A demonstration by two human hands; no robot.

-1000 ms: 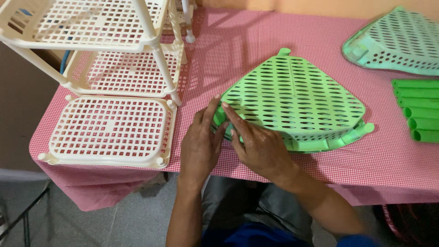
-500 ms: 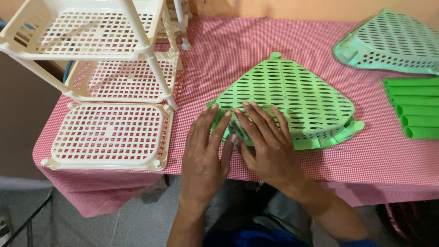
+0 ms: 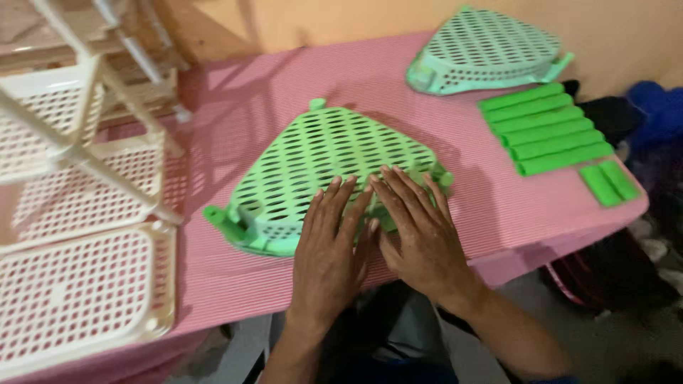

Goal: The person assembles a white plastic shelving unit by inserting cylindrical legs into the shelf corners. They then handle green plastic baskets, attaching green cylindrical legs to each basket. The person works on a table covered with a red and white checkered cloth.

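Green perforated shelf tray [image 3: 324, 167], upside down at frame centre: left hand [image 3: 329, 250] and right hand [image 3: 416, 231] press flat, fingers spread, gripping nothing; next, lifting needs an edge grip.

Green tray [image 3: 320, 163]: perforated plastic, slightly glossy; pink tablecloth [image 3: 235, 107]: probably ribbed cloth.

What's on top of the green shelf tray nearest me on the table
Both hands lie flat on the green tray: the left hand and right hand, side by side at its near edge. The holes under the palms are covered. The pink tablecloth lies underneath.
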